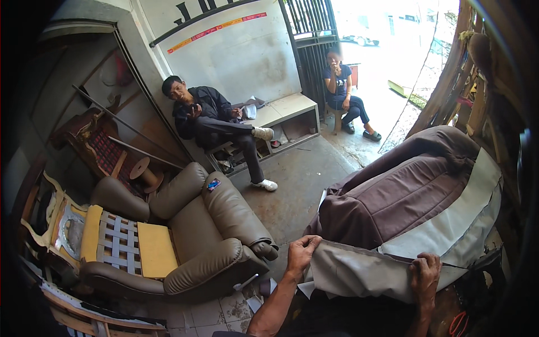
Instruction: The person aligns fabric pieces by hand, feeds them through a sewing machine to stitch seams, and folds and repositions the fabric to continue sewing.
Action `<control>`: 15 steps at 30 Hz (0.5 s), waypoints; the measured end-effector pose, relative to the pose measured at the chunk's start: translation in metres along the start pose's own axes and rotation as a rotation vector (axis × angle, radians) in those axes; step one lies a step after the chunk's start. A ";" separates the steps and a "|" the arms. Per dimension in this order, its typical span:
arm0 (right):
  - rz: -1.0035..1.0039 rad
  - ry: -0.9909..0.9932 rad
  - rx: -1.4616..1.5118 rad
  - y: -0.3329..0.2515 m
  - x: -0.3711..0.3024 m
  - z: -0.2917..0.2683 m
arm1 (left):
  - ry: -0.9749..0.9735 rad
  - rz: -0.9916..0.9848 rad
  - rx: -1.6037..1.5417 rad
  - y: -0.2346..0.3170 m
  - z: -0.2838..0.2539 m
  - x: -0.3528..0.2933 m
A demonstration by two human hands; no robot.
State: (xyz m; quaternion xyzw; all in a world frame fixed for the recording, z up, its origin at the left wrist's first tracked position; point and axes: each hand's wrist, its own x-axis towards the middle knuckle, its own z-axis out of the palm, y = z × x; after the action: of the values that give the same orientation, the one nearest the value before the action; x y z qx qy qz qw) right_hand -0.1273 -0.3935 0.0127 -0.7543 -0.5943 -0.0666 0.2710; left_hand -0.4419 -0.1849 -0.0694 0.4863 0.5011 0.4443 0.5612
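Observation:
A dark brown padded sofa cover (404,194) with stitched seams lies in front of me on the right. A strip of light grey backing fabric (460,208) runs along its near right side. Closer to me hangs a greyish-brown fabric flap (359,272), stretched between my hands. My left hand (303,255) pinches its upper left corner between thumb and fingers. On the right part of its upper edge, my right hand (425,275) is closed with curled fingers. What lies underneath the flap is hidden.
A brown sofa (196,224) with bare webbing (119,244) stands at left, a small blue packet (213,184) on it. One person (210,112) sits on a low bench (286,109), another (339,92) by the gate. Wooden frames (84,320) and a spool (146,175) crowd the left.

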 end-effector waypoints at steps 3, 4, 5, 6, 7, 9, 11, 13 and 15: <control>0.042 0.147 -0.098 0.006 0.003 0.014 | 0.008 -0.052 -0.001 -0.020 0.003 0.015; 0.106 0.249 -0.075 0.000 0.000 0.017 | -0.001 -0.096 0.017 -0.027 0.003 0.018; 0.100 0.242 -0.076 0.002 -0.004 0.019 | 0.005 -0.101 0.012 -0.034 0.005 0.021; 0.110 0.190 -0.029 0.005 -0.013 0.023 | 0.010 -0.123 0.020 -0.037 0.008 0.023; 0.119 0.138 0.017 0.007 -0.018 0.025 | 0.015 -0.145 0.029 -0.039 0.010 0.024; 0.165 0.022 0.123 0.007 -0.016 0.034 | 0.026 -0.158 0.025 -0.040 0.013 0.026; 0.108 0.110 0.017 0.001 -0.011 0.039 | 0.035 -0.176 0.028 -0.044 0.014 0.027; 0.121 0.102 0.068 0.001 -0.008 0.035 | -0.001 -0.133 -0.002 -0.055 0.012 0.026; 0.181 0.010 0.117 -0.001 0.001 0.029 | 0.000 -0.144 -0.014 -0.063 0.008 0.026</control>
State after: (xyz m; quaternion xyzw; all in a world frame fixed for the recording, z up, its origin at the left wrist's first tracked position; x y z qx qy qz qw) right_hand -0.1346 -0.3778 -0.0112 -0.7875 -0.5252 -0.0109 0.3223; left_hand -0.4304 -0.1680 -0.1351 0.4452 0.5316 0.4062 0.5952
